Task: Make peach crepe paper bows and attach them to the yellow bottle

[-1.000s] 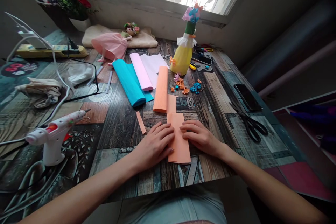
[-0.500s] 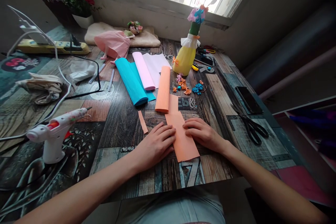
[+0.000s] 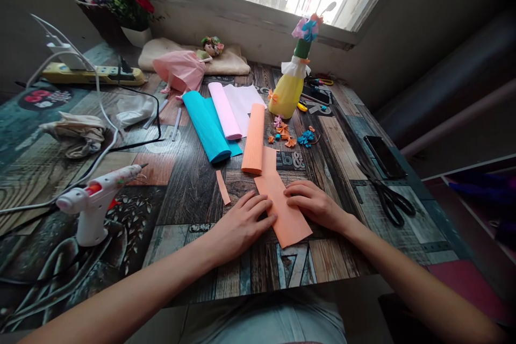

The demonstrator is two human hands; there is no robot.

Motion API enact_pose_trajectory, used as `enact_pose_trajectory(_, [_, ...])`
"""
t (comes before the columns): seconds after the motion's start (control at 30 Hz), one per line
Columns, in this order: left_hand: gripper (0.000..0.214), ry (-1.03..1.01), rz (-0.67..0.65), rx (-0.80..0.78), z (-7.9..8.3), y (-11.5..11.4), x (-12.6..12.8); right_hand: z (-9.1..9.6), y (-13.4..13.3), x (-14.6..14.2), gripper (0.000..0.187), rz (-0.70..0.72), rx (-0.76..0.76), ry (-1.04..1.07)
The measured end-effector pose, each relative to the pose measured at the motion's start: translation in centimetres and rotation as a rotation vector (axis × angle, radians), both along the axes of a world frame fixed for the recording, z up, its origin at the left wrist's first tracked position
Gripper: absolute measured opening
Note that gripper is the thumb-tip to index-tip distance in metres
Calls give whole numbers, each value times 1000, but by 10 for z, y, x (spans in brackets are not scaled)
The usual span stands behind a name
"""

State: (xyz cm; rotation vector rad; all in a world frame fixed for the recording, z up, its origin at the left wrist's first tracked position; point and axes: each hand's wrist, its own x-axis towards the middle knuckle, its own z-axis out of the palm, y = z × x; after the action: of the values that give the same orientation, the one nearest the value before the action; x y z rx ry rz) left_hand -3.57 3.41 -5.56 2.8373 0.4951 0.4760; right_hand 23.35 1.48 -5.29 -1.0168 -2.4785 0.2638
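Observation:
A flat rectangle of orange crepe paper (image 3: 288,215) lies on the table in front of me. My left hand (image 3: 246,221) rests on its left edge, fingers stretched out. From the other side my right hand (image 3: 316,203) touches the right edge with its fingertips, fingers extended and slightly bent. Just beyond the sheet is an orange crepe paper roll (image 3: 253,140) with a loose end showing beside it. A narrow orange paper strip (image 3: 223,188) lies to the left of the sheet.
Blue (image 3: 205,129) and pink (image 3: 224,113) paper rolls lie farther back. A yellow-wrapped bottle (image 3: 287,94) stands behind small paper flowers (image 3: 287,135). Black scissors (image 3: 389,199) and a phone (image 3: 385,156) lie right; a white glue gun (image 3: 94,199) with cables stands left.
The view has shifted slightly, so everything sits a little farther right. The orange sheet has turned slightly on the table, and both hands still touch it.

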Motion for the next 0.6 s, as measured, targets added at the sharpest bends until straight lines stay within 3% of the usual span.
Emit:
enact_pose_trajectory(0.23, [31,-7,8,-5,-1,-1,0,5,0,2,17,20,-32,-40])
enact_pose_trajectory(0.4, [31,-1,25,7,2,-4,-1,27,7,-4,24,51,-73,15])
enact_pose_trajectory(0.5, [28,-11,30,12,0,-6,1,53,19,-32,25,68,-149,165])
enact_pose_trajectory(0.6, [25,-46,64,-53,-8,-8,6,75,28,-87,21,66,-349,327])
